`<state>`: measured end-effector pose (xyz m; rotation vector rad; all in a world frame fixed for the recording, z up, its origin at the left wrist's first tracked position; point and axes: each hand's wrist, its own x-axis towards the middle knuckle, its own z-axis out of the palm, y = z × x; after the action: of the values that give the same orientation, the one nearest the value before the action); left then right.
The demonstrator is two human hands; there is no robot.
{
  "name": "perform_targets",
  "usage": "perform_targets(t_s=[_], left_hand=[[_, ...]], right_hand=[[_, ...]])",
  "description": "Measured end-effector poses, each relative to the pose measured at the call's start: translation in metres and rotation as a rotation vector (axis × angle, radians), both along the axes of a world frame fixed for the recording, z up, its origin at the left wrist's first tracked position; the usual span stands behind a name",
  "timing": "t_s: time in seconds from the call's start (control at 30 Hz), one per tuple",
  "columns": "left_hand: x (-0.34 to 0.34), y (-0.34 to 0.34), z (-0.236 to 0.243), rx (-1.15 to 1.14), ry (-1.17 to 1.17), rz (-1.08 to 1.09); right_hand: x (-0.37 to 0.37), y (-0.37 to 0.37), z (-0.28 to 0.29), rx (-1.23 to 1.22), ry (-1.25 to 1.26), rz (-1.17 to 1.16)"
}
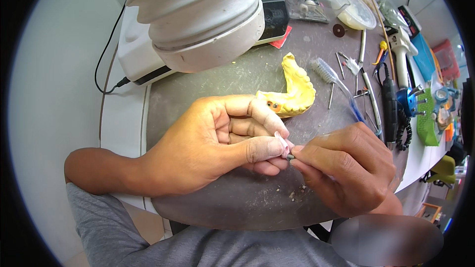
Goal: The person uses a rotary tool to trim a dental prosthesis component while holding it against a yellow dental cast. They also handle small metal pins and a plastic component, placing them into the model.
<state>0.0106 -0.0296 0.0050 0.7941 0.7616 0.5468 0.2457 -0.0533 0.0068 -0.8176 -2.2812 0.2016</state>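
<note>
"While both hands meet above the grey mat (pixel 208 212), what does each hold?"

"The left hand (pixel 208 141) grasps a small pale piece (pixel 283 144) between thumb and index finger, its other fingers curled behind. The right hand (pixel 354 170) pinches a small dark item (pixel 290 157) in its fingertips; the item is mostly covered, so its kind cannot be told."

"State how the two lie."

"The dark item sits at the lower right end of the pale piece, apparently touching. The pale piece's long axis appears to slant from the left index fingertip down toward the right hand's fingertips."

"And the yellow dental model (pixel 301 89)?"

"Resting on the mat just beyond the hands, its arch opening leftward. The left hand is nearer, its index finger beside the model's near end; contact cannot be confirmed."
</note>
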Motion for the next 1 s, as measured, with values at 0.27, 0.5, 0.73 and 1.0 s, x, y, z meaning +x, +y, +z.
perform_targets(t_s=[0.27, 0.5, 0.73, 1.0], left_hand=[[0.0006, -0.0004, 0.0029, 0.037, 0.047, -0.013], [-0.0001, -0.0001, 0.0026, 0.057, 0.039, -0.018], [0.0003, 0.0002, 0.0024, 0.112, 0.028, -0.022], [0.0010, -0.0027, -0.0034, 0.138, -0.011, 0.008]], right_hand=[[-0.0019, 0.0002, 0.0001, 0.063, -0.023, -0.021], [-0.0030, -0.0003, -0.0008, 0.119, -0.034, -0.040], [-0.0037, -0.0006, 0.0009, 0.099, -0.042, -0.033], [-0.0005, 0.0016, 0.0001, -0.034, -0.008, -0.070]])
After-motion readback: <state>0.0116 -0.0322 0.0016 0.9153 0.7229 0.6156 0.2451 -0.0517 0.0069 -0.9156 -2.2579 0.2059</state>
